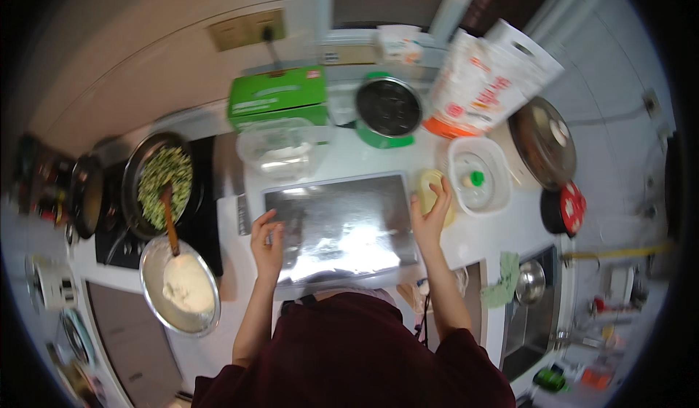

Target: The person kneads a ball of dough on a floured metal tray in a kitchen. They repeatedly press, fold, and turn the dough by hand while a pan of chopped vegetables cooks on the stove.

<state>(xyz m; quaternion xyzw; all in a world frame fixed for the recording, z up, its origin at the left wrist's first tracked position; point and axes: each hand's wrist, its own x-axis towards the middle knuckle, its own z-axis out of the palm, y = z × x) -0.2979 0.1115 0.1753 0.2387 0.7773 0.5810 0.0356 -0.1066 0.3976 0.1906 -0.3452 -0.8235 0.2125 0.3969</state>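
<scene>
A flat rectangular board with a shiny metallic surface point(338, 227) lies on the white counter in front of me. My left hand point(267, 241) is at its left edge, fingers apart and slightly curled, with nothing in them. Beside the right edge is my right hand point(431, 211), its fingers spread and empty; it partly covers a pale yellow oval item point(449, 219). Whether either hand touches the board, I cannot tell. To the left, a metal bowl holds pale dough point(188, 285). Behind it, a pan holds chopped green filling point(158, 184) with a wooden utensil point(170, 219) in it.
Along the back stand a green box point(278, 94), a clear plastic container point(278, 154), a green-based pot point(389, 107) and a white and orange bag point(486, 85). A white tub point(480, 200) is at right, near a lidded pan point(543, 140). The sink point(529, 320) lies lower right.
</scene>
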